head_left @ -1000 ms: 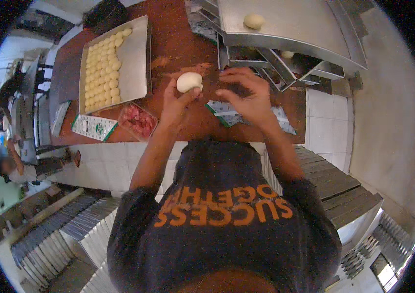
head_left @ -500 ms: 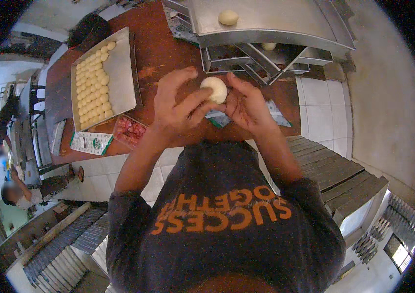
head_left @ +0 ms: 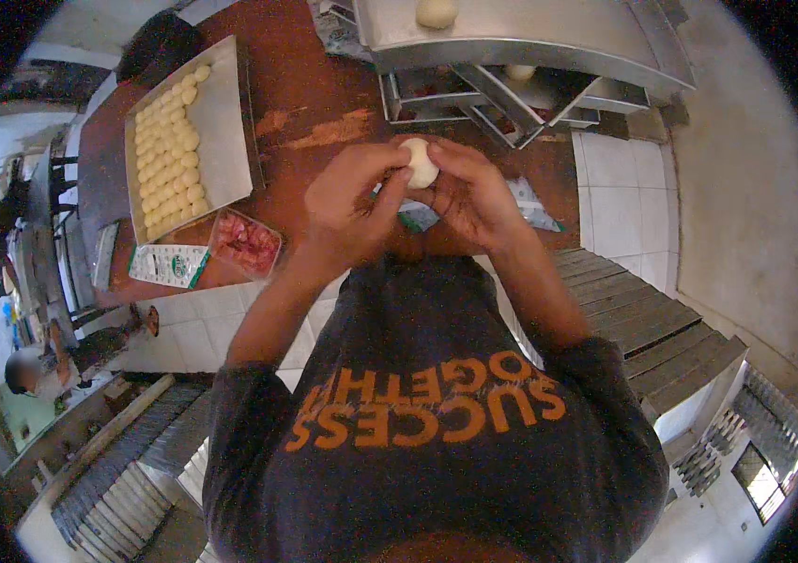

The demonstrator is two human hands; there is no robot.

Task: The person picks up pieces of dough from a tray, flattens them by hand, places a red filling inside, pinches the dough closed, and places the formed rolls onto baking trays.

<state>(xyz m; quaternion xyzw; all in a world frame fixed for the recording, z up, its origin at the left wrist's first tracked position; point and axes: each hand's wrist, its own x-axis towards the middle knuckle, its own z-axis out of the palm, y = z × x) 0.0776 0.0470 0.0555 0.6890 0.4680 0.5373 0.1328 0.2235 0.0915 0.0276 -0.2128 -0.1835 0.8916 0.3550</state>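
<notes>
A pale dough ball (head_left: 420, 164) is pinched between both of my hands over the wooden table (head_left: 305, 103). My left hand (head_left: 352, 197) has its fingers bent onto the ball's left side. My right hand (head_left: 469, 197) grips it from the right, thumb against it. Below them lie patterned packets (head_left: 535, 208). To the left are a clear tub of red pieces (head_left: 247, 242), a white packet (head_left: 164, 266) and a metal tray (head_left: 222, 122) holding rows of small dough balls (head_left: 169, 159).
Stacked metal trays (head_left: 549, 47) at the upper right carry another dough ball (head_left: 437, 11). A dark container (head_left: 155, 47) sits at the back left. Far left, people (head_left: 42, 371) are near another table. Grey stacked panels (head_left: 634, 328) stand on the right below the table.
Both hands have closed in around the dough ball; one second ago only my left hand held it. The ball has moved rightward, turning between my fingers.
</notes>
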